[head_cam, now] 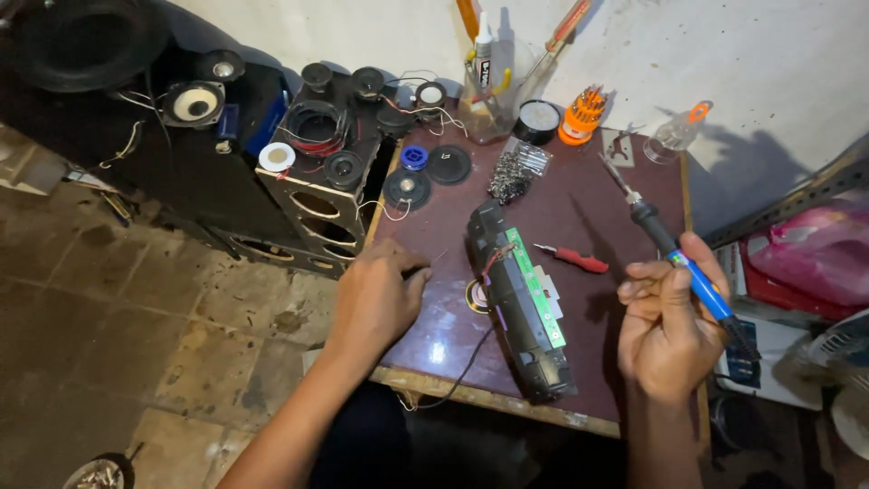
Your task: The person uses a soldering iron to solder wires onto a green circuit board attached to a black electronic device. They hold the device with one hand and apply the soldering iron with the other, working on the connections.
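My right hand grips a soldering iron with a blue and black handle, its metal tip pointing up and away over the dark red table. My left hand rests on the table's left edge, fingers pinched on a thin wire. Between the hands lies a long black device opened up, with a green circuit board showing along it. A black cable runs from it over the table's front edge.
A small red-handled tool lies beside the device. At the back are a bag of screws, loose round speakers, an orange screwdriver-bit holder and a clear jar of tools. Black speaker boxes stand at the left.
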